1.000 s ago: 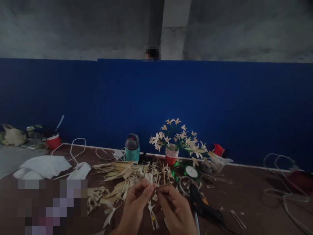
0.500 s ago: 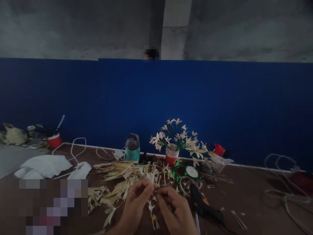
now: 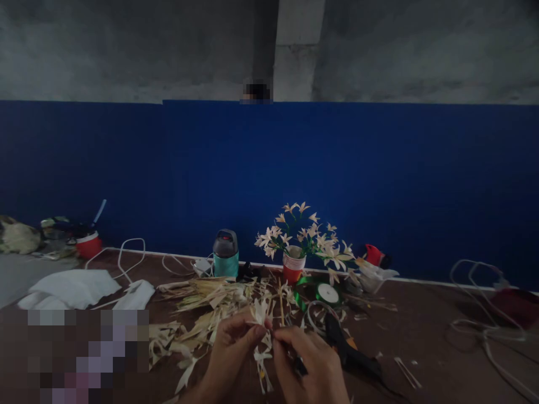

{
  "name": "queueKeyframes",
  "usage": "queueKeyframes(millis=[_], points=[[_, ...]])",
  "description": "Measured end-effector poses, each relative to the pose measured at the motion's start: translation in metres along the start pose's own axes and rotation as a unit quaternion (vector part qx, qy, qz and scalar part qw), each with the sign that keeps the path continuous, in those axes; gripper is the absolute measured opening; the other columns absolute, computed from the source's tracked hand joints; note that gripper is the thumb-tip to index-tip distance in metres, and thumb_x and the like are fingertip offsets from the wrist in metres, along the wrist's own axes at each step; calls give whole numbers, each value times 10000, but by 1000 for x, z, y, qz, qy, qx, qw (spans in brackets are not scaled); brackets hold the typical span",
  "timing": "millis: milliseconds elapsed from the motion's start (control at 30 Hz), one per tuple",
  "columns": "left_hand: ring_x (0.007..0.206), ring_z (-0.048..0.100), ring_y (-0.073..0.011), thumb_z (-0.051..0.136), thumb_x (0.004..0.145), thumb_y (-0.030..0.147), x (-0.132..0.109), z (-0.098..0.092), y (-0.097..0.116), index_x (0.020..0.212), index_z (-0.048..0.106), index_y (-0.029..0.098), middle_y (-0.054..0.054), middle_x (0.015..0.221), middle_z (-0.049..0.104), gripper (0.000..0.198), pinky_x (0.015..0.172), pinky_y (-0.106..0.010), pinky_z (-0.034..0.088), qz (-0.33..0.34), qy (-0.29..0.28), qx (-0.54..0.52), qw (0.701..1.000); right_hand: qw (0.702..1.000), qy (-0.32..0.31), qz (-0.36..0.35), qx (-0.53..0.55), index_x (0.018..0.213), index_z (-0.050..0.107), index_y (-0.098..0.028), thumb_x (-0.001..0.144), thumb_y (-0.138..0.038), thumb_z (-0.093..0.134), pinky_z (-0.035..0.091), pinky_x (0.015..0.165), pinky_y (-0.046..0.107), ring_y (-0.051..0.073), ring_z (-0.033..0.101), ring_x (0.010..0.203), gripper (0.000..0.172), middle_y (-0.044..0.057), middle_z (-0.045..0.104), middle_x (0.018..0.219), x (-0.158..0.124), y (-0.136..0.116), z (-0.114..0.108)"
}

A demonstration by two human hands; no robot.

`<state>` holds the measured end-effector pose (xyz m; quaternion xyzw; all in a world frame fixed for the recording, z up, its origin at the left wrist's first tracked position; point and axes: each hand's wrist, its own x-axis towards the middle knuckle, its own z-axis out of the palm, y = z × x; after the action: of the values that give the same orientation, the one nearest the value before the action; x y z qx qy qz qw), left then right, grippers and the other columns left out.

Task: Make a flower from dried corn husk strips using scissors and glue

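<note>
My left hand (image 3: 233, 348) pinches a small pale husk flower (image 3: 260, 311) between thumb and fingers, its petals pointing up. Close beside it, my right hand (image 3: 311, 359) is closed, thumb and forefinger together near the flower's base. What those fingertips hold is too small to make out. Below, between the hands, lie pale petal pieces (image 3: 263, 359) with a yellow bit among them. Dry husk strips (image 3: 210, 294) spread over the brown table (image 3: 421, 331) behind and left of my left hand. A black glue gun (image 3: 353, 356) lies right of my right hand.
A red-and-white cup (image 3: 293, 269) holds several husk flowers (image 3: 314, 238) on green stems. Nearby are a ribbon spool (image 3: 328, 293) and a teal-and-black container (image 3: 226, 255). White cloth (image 3: 76, 286) lies left, loose cables (image 3: 484, 331) right. A blue partition (image 3: 269, 163) stands behind.
The flower in my left hand now stands higher and shows more fully above the fingers. My right hand has shifted slightly right, its fingertips a little apart from the left hand's.
</note>
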<state>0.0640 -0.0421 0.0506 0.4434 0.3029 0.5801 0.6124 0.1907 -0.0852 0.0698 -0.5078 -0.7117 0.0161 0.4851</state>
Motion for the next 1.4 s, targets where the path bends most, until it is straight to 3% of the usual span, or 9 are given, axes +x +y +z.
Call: queueKeyframes(millis=[167, 333, 600, 833, 967, 1133, 1300, 1400], points=[[659, 561, -163, 763, 578, 343, -1, -3, -3, 563, 698, 161, -44, 659, 628, 194, 644, -258, 442, 32, -7, 20, 999, 994, -28, 72, 72, 636, 576, -204, 787, -262, 485, 401, 491, 215, 137, 549, 506, 185, 24, 626, 563, -1, -3, 1], [615, 534, -141, 757, 589, 346, -2, -4, -3, 552, 712, 183, -29, 619, 589, 173, 596, -240, 432, 78, -37, 27, 996, 970, -57, 157, 178, 664, 581, -181, 800, -330, 471, 392, 449, 191, 118, 513, 466, 230, 16, 593, 526, -1, -6, 3], [610, 539, -141, 757, 582, 368, 0, -3, 4, 551, 715, 176, -32, 626, 610, 199, 587, -233, 430, 69, -13, 38, 997, 973, -33, 140, 181, 676, 628, -177, 769, -324, 531, 436, 501, 188, 127, 566, 509, 199, 26, 642, 575, 5, -9, -1], [596, 536, -142, 764, 557, 395, -6, 2, 6, 515, 679, 173, -25, 608, 608, 241, 589, -242, 445, 31, 23, 34, 999, 977, -94, 116, 149, 640, 643, -183, 707, -197, 510, 436, 516, 205, 144, 577, 542, 150, 21, 654, 587, 8, -3, -1], [622, 529, -147, 716, 645, 333, -8, 2, 5, 537, 676, 172, -22, 598, 581, 198, 617, -243, 440, 91, -3, 80, 993, 978, -103, 119, 139, 671, 665, -195, 702, -166, 490, 437, 537, 216, 153, 591, 562, 180, 18, 658, 596, 7, 1, 1], [741, 566, -182, 652, 721, 236, -6, 0, 7, 721, 712, 183, -62, 762, 622, 80, 683, -263, 450, 171, -78, 160, 969, 983, -76, 116, 118, 647, 650, -179, 672, -163, 523, 409, 486, 210, 146, 560, 529, 130, 27, 658, 593, 3, 9, 5], [739, 585, -179, 623, 734, 150, -5, -3, 7, 755, 701, 211, -52, 766, 650, 101, 673, -258, 447, 261, -65, 208, 940, 982, -93, 106, 123, 643, 663, -183, 683, -151, 515, 446, 554, 236, 170, 589, 581, 157, 39, 666, 629, 5, 10, 6], [738, 584, -185, 598, 748, 123, -2, -7, 9, 795, 699, 218, -59, 765, 675, 146, 695, -282, 443, 312, -67, 253, 913, 968, -117, 151, 165, 746, 684, -189, 718, -217, 546, 472, 604, 260, 197, 614, 662, 144, 55, 686, 709, 12, 8, -6]])
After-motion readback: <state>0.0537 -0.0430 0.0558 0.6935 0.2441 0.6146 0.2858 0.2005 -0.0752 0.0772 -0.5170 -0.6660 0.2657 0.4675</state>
